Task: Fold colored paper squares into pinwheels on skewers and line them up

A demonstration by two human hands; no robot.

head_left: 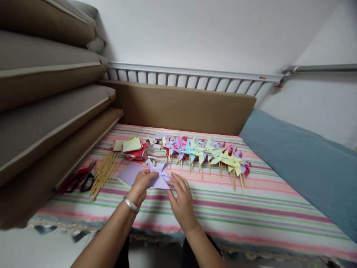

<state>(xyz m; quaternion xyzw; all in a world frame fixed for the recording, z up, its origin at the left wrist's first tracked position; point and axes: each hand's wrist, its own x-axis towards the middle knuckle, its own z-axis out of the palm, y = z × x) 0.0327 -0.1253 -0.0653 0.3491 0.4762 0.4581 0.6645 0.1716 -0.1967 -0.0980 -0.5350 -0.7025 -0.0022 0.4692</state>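
A light purple paper pinwheel [161, 180], its corners folded in toward the middle, is held up above the striped cloth. My left hand [141, 182] is closed on its left side, the thumb pressing near the center. At the pinwheel's right edge, the thumb and forefinger of my right hand [180, 199] pinch a corner, while the other fingers are loosely bent. Beneath and left of my left hand lies flat purple paper [128, 173]. Finished pinwheels on sticks [198, 152] lie in a long overlapping row beyond my hands.
Stacked colored paper squares [132, 145] lie back left, beside small grey-white pieces [152, 160]. Wooden sticks [104, 173] and black-handled scissors [83, 179] are at the left. Thick cushions [55, 108] pile up there; a brown board [178, 108] stands at the back, a blue padded side [295, 156] right.
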